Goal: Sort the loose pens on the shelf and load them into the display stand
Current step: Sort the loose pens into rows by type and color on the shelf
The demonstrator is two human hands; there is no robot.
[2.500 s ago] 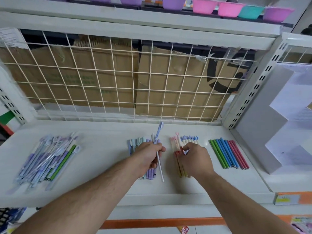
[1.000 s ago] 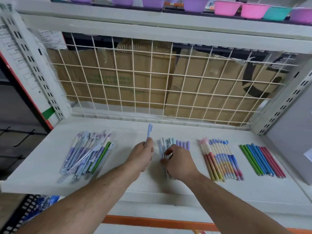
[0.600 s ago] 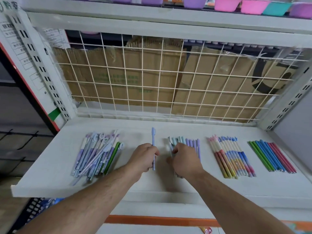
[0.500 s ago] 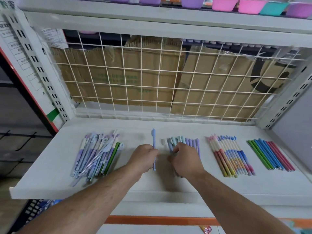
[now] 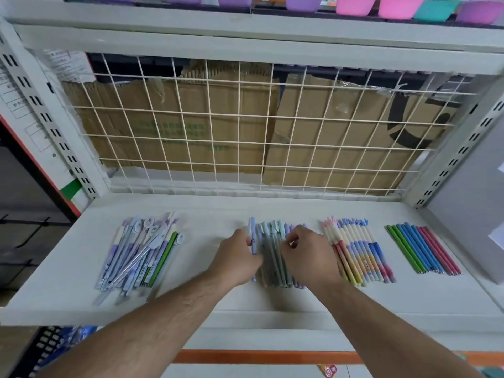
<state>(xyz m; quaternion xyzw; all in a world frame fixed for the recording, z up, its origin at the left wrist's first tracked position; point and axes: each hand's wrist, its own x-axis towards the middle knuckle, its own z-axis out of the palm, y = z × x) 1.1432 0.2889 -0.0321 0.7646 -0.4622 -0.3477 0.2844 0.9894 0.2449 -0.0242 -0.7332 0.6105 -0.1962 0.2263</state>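
Now held: a light blue pen (image 5: 253,235), pointing away from me, at the left edge of the middle row.
My left hand (image 5: 236,259): fingers and thumb curled round that pen's middle.
Middle row (image 5: 273,257): pale green and lilac pens side by side, between my hands and partly hidden by them.
My right hand (image 5: 309,255): knuckles up on the row's right side, fingers bent; with the blur I cannot tell whether it pinches a pen.
Loose heap (image 5: 141,252): mixed pens, crisscrossed, well to the left.
Pink-and-blue row (image 5: 360,253): just beside my right hand.
Green, blue and red row (image 5: 422,249): farther right.
Shelf (image 5: 68,290): white, bearing everything.
Wire grid (image 5: 239,132): at the back, cardboard (image 5: 327,148) behind it.
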